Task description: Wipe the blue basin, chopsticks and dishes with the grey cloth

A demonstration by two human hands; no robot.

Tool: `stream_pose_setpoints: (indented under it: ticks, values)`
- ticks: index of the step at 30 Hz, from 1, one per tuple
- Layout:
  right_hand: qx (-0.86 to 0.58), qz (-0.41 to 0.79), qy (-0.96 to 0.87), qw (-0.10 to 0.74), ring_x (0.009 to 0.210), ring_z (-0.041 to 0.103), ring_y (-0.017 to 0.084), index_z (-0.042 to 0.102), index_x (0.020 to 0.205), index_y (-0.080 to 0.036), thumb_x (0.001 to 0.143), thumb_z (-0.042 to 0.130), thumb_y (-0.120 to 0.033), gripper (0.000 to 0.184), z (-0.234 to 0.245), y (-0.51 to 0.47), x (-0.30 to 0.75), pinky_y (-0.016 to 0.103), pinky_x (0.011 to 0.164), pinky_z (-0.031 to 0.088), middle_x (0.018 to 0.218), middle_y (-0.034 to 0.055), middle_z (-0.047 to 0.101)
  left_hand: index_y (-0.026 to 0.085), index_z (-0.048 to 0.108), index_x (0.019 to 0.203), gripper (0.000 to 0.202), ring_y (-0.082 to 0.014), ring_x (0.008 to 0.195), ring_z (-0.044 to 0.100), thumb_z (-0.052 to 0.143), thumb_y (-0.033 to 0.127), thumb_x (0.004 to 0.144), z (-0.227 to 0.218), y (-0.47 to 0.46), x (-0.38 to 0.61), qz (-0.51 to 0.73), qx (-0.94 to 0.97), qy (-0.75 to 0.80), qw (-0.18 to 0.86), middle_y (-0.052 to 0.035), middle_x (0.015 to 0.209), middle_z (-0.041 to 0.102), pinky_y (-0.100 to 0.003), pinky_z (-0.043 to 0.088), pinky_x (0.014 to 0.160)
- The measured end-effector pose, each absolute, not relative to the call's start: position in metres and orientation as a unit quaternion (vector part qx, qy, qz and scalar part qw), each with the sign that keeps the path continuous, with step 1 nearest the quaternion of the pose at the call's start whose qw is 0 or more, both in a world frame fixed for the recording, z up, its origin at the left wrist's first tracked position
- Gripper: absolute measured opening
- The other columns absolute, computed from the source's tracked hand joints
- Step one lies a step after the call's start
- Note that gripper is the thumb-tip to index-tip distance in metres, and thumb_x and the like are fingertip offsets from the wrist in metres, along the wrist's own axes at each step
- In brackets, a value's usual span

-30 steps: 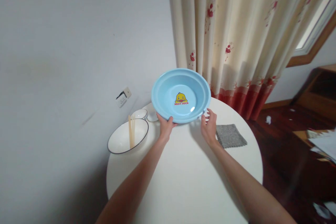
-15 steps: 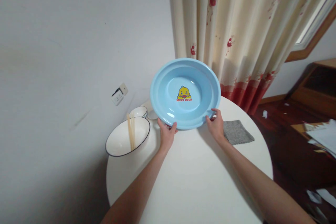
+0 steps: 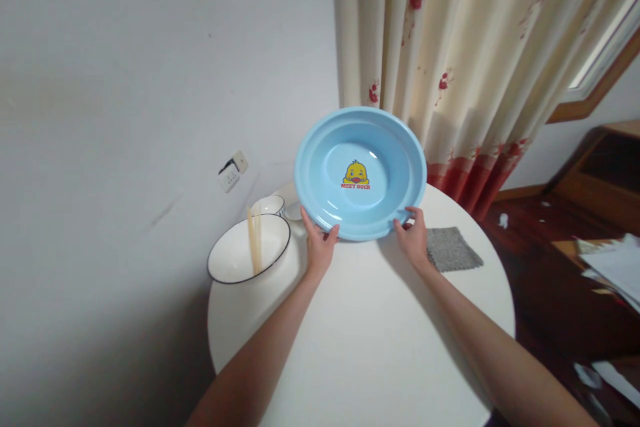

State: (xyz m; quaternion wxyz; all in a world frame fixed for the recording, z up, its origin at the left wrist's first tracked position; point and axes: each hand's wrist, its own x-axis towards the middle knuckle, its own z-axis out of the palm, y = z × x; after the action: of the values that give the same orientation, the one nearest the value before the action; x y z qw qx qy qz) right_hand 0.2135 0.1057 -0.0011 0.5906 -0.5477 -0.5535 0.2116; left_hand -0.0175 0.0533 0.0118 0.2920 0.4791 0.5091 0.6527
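A light blue basin point(image 3: 327, 153) with a yellow duck and the words "MEET DUCK" inside is tilted so that its inside faces me, over the far part of the round white table point(image 3: 360, 333). My left hand point(image 3: 320, 245) grips its lower left rim, thumb on the near side. At the lower right rim, my right hand point(image 3: 412, 237) pinches the edge, with some fingers hidden behind it. Left of my left hand stands a large white bowl point(image 3: 230, 257) with a dark rim and several pale chopsticks point(image 3: 255, 243) in it. A grey cloth point(image 3: 454, 249) lies right of my right hand.
A small white bowl point(image 3: 269, 205) stands behind the large one, beside a white dish point(image 3: 294, 211) partly hidden by the basin. The wall carries a power socket point(image 3: 230, 177). A patterned curtain point(image 3: 390, 27) hangs behind the table. Papers point(image 3: 613, 263) lie at the right.
The view has shifted slightly, so the whole scene sits a little differently in the picture. Both hands keep their hold on the basin, which stays tilted much as before.
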Motion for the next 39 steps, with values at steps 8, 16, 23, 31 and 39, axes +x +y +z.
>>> stream_pose_setpoints:
  ticks: [8,16,23,31,39]
  values:
    - [-0.565,0.189,-0.603,0.530,0.071,0.061,0.018,0.047,0.132,-0.015,0.084,0.055,-0.040,0.055,0.008,0.095,0.219,0.038,0.078,0.052,0.121,0.0163,0.060,0.028,0.012,0.158,0.088,-0.0107,0.048,0.065,0.064,0.033,0.086,0.016,0.051,-0.015,0.628,0.479,0.546,0.279,0.0030,0.078,0.062,-0.023,0.058,0.051]
    - [-0.677,0.013,-0.678,0.285,0.097,0.061,0.027,0.067,0.111,-0.019,0.091,0.051,-0.033,0.029,0.022,0.055,0.291,0.037,0.082,0.047,0.104,0.0137,0.067,0.022,0.032,0.152,0.072,-0.0090,0.047,0.063,0.061,0.034,0.087,0.021,0.047,-0.011,0.622,0.500,0.534,0.278,0.0077,0.067,0.052,-0.019,0.055,0.050]
    - [-0.643,0.006,-0.743,0.186,0.120,0.054,0.028,0.070,0.115,-0.021,0.093,0.048,-0.019,0.031,0.019,0.098,0.360,0.038,0.093,0.042,0.129,0.0107,0.064,0.019,0.036,0.150,0.070,-0.0088,0.045,0.058,0.060,0.033,0.086,0.024,0.042,-0.004,0.613,0.516,0.540,0.259,0.0108,0.058,0.043,-0.019,0.053,0.050]
    - [-0.593,0.059,-0.799,0.081,0.100,0.059,0.028,0.071,0.088,-0.020,0.084,0.064,-0.036,0.017,0.032,0.119,0.363,0.038,0.082,0.042,0.101,0.0094,0.068,0.020,0.038,0.149,0.068,-0.0103,0.044,0.057,0.059,0.034,0.085,0.016,0.044,-0.008,0.602,0.518,0.557,0.242,0.0122,0.054,0.035,-0.017,0.046,0.045]
    - [-0.370,0.205,-0.880,0.214,0.069,0.054,0.015,0.060,0.083,-0.020,0.090,0.057,-0.034,0.016,0.094,0.090,0.312,0.027,0.067,0.040,0.075,-0.0004,0.063,0.019,0.041,0.146,0.064,-0.0099,0.044,0.054,0.059,0.032,0.086,0.014,0.044,-0.007,0.598,0.515,0.567,0.235,0.0115,0.053,0.038,-0.018,0.045,0.047]
